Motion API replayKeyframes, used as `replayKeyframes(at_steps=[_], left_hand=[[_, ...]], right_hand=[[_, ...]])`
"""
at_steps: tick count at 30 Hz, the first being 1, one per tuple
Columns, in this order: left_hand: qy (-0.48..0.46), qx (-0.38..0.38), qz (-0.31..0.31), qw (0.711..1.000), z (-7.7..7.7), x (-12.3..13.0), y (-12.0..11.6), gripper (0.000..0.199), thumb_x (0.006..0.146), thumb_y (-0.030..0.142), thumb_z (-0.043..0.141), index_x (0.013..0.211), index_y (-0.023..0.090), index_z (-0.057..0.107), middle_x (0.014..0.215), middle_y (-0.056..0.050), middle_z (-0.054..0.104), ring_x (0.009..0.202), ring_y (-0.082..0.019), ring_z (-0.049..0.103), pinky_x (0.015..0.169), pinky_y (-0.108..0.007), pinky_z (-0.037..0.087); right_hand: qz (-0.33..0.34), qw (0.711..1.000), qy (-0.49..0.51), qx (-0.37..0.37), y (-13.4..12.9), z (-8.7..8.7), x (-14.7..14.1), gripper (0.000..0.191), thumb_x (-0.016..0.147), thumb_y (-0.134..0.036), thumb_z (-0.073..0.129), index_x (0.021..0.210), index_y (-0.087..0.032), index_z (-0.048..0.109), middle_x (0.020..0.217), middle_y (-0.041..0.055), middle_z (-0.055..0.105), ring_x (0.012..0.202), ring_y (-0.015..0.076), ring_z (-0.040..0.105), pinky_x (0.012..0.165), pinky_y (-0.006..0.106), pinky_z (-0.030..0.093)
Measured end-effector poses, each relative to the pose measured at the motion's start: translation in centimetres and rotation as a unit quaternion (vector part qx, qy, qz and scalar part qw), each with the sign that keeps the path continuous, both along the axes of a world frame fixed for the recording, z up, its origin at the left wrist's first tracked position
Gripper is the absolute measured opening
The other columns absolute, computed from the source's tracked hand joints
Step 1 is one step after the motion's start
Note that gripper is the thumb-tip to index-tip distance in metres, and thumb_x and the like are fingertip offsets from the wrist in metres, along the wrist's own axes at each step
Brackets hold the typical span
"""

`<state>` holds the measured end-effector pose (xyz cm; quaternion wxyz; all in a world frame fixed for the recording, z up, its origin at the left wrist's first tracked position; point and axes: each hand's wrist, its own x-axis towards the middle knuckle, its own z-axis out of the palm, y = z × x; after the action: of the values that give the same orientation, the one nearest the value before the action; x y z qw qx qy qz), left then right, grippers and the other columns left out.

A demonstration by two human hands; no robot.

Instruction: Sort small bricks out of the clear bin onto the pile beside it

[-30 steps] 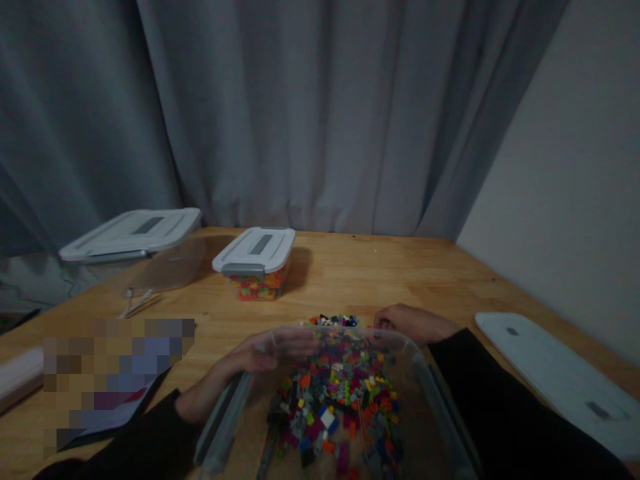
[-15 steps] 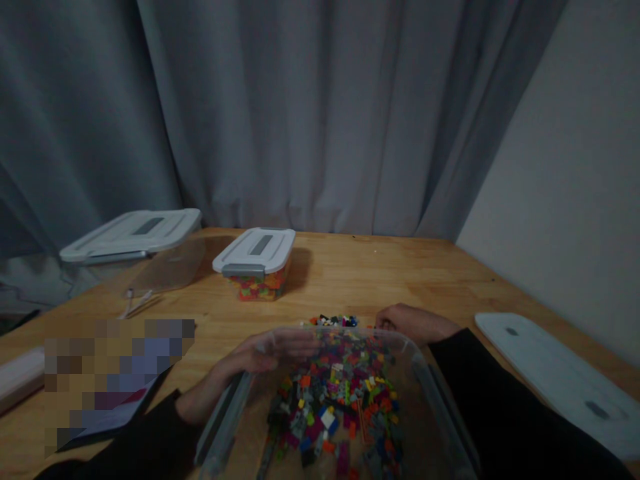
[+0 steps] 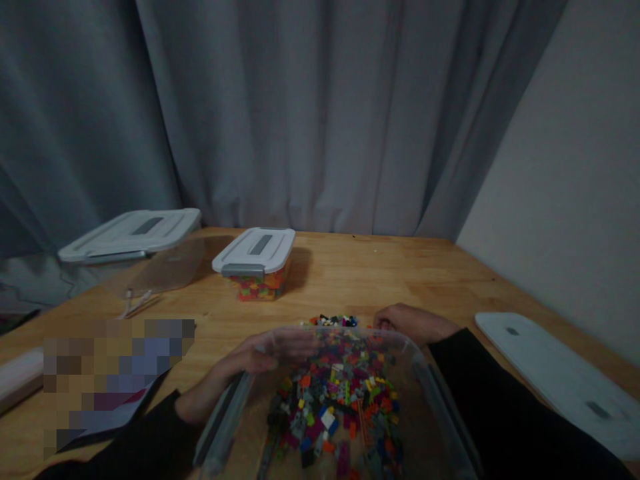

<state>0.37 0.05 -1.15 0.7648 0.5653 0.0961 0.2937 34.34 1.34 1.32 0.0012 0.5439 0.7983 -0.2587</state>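
Observation:
A clear plastic box (image 3: 440, 393) with mixed toy building bricks (image 3: 327, 420) inside stands at the front. My left hand (image 3: 260, 353) is at its far left corner. The left fingers lie stretched along the far wall, seen faintly through the plastic, with the thumb apart. Past the far right corner, my right hand (image 3: 395, 317) rests low at the table, its fingers curled inward. Whatever those fingertips hold, if anything, is hidden. Just left of it, beyond the box, lies a small heap of loose bricks (image 3: 335, 321).
A lidded box of orange and green pieces (image 3: 260, 287) stands farther back. Left of it is a larger lidded clear box (image 3: 180, 263), with a white cable (image 3: 131, 307) in front. A tablet-like item (image 3: 135, 413), partly blurred out, lies left. A white lid (image 3: 555, 373) lies right.
My right hand has shifted very slightly left beside the loose bricks. My left hand and the box look the same.

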Motion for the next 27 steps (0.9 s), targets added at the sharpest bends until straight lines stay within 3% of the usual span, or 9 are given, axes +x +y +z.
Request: replayKeyframes(at_steps=[9, 27], left_hand=[[0.007, 0.004, -0.006, 1.0, -0.5, -0.18, 0.18, 0.055, 0.077, 0.027, 0.052, 0.131, 0.022, 0.06, 0.136, -0.007, 0.062, 0.133, -0.035, 0.046, 0.114, -0.051, 0.017], [-0.001, 0.003, -0.001, 1.0, -0.49, -0.06, 0.35, 0.056, 0.075, 0.029, 0.055, 0.13, 0.021, 0.061, 0.135, -0.007, 0.063, 0.133, -0.036, 0.046, 0.114, -0.052, 0.018]], right_hand=[[0.002, 1.0, 0.019, -0.003, 0.1, -0.08, 0.3, 0.018, 0.078, -0.017, 0.056, 0.09, -0.015, 0.069, 0.085, 0.006, 0.074, 0.07, 0.0131, 0.063, 0.057, 0.02, 0.041], [0.0, 1.0, -0.002, 0.0, -0.17, 0.22, -0.13, 0.019, 0.079, -0.023, 0.059, 0.09, -0.016, 0.072, 0.087, 0.007, 0.075, 0.075, 0.0168, 0.066, 0.06, 0.023, 0.043]])
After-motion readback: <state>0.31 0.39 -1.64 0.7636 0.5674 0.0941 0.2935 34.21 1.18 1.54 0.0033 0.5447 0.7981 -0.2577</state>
